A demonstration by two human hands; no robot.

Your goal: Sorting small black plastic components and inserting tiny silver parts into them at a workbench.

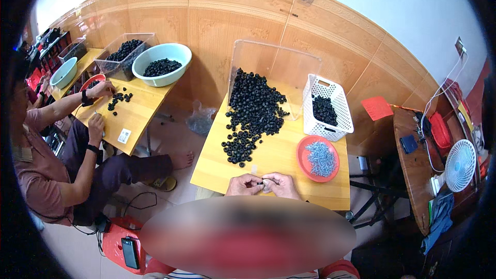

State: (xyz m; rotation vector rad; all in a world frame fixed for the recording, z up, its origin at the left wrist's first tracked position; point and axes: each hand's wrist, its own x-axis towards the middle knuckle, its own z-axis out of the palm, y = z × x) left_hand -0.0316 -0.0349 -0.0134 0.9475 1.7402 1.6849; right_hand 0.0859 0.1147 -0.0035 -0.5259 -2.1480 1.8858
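Note:
At the near edge of the wooden table, my left hand (242,185) and my right hand (281,184) meet, fingertips pinched together. A small dark bit shows between them; the fingers cover most of it, so its kind cannot be made out. Ahead of the hands spreads a heap of small black ring-shaped parts (253,104), spilling from a clear plastic bin (276,51) tipped on its side. To the right of my hands sits a red round dish (301,168) with many small silvery metal pieces (321,158).
A white perforated basket (338,130) with black parts stands at the table's far right. On the left, a co-worker (57,175) handles black parts at another table (134,119), near a pale green basin (181,76). A white fan (460,165) stands at right.

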